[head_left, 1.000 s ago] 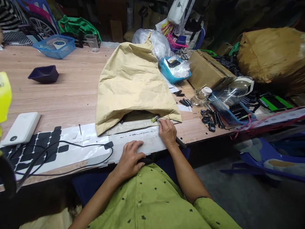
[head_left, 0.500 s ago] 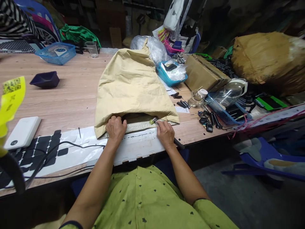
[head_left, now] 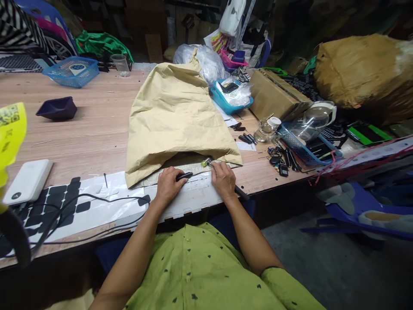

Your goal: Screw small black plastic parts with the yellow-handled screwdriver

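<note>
My left hand is closed around a small black rod-shaped piece, just in front of the beige cloth bag. In my right hand is a small hammer; its metal head with a yellow-green face points to the left, and its black handle sticks out toward the table edge. The bag's mouth gapes toward me, dark inside, over a greyish padded surface. A white board lies under both hands along the edge.
On the left are a white power bank, a sheet of black stickers crossed by cables, and a dark purple tray. To the right stand a glass jar, a blue basket, a carton and scattered black pieces.
My left hand has come out from the bag's mouth, moved right and toward me, and now shows the black piece. My right hand keeps its hold on the hammer.
</note>
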### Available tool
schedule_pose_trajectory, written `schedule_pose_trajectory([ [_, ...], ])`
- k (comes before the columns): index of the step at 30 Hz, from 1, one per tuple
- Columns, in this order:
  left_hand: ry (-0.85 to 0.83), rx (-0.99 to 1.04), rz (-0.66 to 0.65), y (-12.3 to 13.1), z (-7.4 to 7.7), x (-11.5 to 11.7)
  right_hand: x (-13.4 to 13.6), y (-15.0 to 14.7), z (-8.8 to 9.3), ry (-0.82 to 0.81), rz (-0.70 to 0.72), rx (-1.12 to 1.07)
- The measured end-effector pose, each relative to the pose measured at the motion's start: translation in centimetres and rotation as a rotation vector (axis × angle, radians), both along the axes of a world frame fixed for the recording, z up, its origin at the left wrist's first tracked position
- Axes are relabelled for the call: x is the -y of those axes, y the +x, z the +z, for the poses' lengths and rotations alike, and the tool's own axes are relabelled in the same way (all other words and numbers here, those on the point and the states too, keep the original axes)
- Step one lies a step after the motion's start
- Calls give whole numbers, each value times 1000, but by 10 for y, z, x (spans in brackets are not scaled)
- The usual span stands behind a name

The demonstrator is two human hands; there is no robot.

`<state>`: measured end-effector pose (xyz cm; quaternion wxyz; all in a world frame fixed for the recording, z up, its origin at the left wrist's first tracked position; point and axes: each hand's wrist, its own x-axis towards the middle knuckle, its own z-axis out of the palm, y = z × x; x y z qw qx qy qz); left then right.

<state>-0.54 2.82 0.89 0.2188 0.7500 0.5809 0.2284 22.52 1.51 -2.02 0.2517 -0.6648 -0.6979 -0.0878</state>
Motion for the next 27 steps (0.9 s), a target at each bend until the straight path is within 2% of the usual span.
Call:
schedule_pose_trajectory([
  [3, 11, 22, 8, 1, -6, 0, -1, 2, 1, -1, 10, -24],
  [7, -9, 27, -8, 1, -4, 0, 4, 2, 8, 24, 39, -129],
  [12, -28, 24, -3, 3, -2, 0, 24, -13, 24, -41, 188, -415],
  [15, -26, 36, -7, 3, -4, -1, 34, -24, 32, -91, 258, -506],
  [27, -15, 42, -10, 6, -7, -1, 34, -34, 36, -115, 294, -485],
])
